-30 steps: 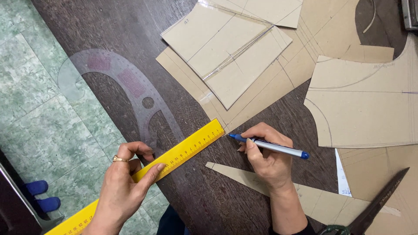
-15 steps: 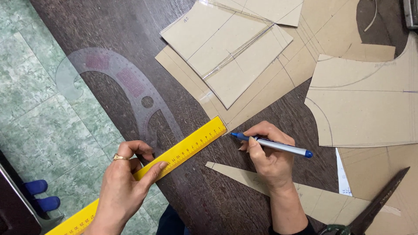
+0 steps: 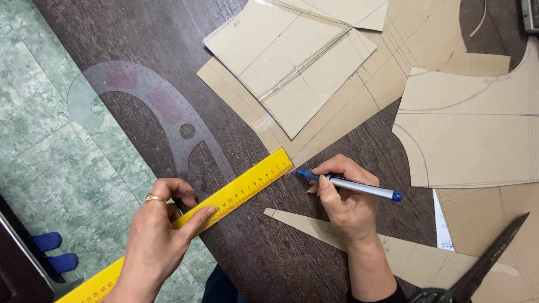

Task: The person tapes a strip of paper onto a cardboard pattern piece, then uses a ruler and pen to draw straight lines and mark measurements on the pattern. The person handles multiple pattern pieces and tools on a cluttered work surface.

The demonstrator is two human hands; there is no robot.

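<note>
1. Left hand [image 3: 154, 235] had its grip clenched on the yellow ruler [image 3: 224, 199]: thumb pressed on the top face, fingers curled over the far edge. The ruler ran diagonally, far end lying on the dark table [image 3: 112, 33], near end overhanging the table edge toward the lower left.
2. Right hand [image 3: 348, 205] grasped a blue-and-white pen [image 3: 348, 184] in a writing grip, blue tip just beyond the ruler's far end, over bare wood.
3. Risk: the ruler was pinned at one point only, well back from its far end. Sideways pressure from the pen would probably pivot it about the thumb.
4. Risk: the overhanging length had no support; loosening the left grip might let the ruler tip off toward the green tiled floor [image 3: 50, 140].
5. Risk: the clear curve template [image 3: 157, 106] lay partly beneath the ruler, just beyond the left grip. The ruler may have rocked on it.
6. The nearest brown paper pattern piece [image 3: 314, 78] lay past the pen tip, not touching it. A narrow paper strip [image 3: 393, 252] passed under the right wrist.
7. Hard to make out: whether the pen tip touched the table. The left fingertips were hidden behind the ruler. Dark scissors [image 3: 483, 264] were cut off at the lower edge.
</note>
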